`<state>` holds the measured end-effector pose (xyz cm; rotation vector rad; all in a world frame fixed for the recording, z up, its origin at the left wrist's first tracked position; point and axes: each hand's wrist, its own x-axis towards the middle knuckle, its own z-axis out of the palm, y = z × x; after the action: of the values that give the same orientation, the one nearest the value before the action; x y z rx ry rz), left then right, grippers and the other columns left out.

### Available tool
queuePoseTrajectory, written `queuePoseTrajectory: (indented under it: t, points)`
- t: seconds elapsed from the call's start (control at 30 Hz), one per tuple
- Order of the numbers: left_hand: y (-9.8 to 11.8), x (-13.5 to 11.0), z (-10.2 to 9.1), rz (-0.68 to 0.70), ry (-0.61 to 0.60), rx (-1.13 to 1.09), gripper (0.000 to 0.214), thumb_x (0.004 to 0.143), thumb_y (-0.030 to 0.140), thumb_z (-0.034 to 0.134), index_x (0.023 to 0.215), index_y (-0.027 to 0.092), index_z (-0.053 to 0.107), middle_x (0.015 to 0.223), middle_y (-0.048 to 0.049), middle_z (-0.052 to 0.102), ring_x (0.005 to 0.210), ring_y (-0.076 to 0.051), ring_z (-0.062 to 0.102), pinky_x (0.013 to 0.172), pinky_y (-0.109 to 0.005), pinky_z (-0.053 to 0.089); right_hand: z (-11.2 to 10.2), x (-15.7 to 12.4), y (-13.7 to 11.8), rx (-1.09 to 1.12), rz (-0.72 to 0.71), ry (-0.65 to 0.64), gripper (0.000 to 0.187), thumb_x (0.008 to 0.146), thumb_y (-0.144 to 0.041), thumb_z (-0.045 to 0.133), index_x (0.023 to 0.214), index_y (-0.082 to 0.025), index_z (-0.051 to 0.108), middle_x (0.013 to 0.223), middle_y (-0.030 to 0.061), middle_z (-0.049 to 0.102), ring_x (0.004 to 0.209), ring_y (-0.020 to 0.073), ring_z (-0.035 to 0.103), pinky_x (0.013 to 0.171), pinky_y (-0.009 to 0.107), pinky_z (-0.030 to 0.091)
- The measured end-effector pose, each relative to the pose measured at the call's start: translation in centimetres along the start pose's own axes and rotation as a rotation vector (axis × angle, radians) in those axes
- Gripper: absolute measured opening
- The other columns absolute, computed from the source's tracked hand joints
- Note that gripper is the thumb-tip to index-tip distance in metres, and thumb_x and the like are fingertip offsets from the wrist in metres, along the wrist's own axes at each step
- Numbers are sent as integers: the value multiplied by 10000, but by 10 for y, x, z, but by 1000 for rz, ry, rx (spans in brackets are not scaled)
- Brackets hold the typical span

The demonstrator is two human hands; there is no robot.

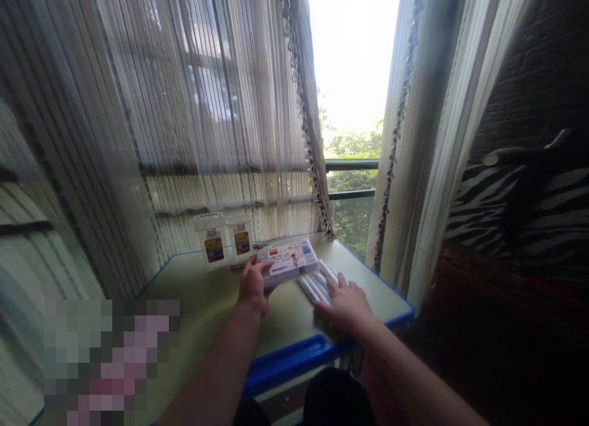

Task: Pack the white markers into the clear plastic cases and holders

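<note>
My left hand (253, 285) grips the left end of a flat plastic box (299, 269), thumb on top and fingers at its side. The box has a white label with printed characters and a small cartoon figure, and it is tilted above the table. Just right of it, several long white cylinders (316, 286) lie side by side on the table. My right hand (347, 303) lies over their right side with fingers spread, touching or just above them. What lies under that palm is hidden.
Two clear plastic cases (212, 245) with dark labels stand at the back of the pale table (197, 303), whose edge is blue. A blue tray groove (294, 358) runs along the near edge. Striped string curtains (239, 137) hang behind. A pixelated patch covers the lower left.
</note>
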<state>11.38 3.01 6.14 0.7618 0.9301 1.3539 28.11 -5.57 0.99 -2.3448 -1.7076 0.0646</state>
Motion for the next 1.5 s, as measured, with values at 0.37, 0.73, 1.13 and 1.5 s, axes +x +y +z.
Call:
queuePoseTrajectory:
  t: [0.37,0.73,1.13,1.5]
  points:
    - [9,-4,-23,-8,69,-3,637,634,87,638,1244,231,528,779,-27,678,550,-151,638,537,-271,527,-3,-21,-20,108,-443,-64,755,737,-588,556,1405,-258,432,1513,119,328,1302,354,377,1067,441,292]
    - [27,7,-38,39,42,8,552,630,106,620,1174,192,597,743,-39,687,526,-158,634,455,-230,470,4,17,-65,121,-775,-105,802,714,-598,594,1421,-272,406,1489,117,369,1293,346,399,1065,460,313]
    - [28,32,-59,142,30,26,599,623,96,622,1201,238,550,821,-34,709,614,-182,668,524,-265,514,9,61,-80,130,-959,-117,815,733,-483,626,1460,-251,339,1472,83,419,1340,289,378,1107,381,277]
    - [22,37,-55,166,111,14,617,615,85,618,1210,241,562,782,-17,695,633,-164,664,581,-258,523,7,66,-82,309,-938,-124,805,636,-493,713,1383,-322,466,1464,2,439,1333,328,384,1110,435,279]
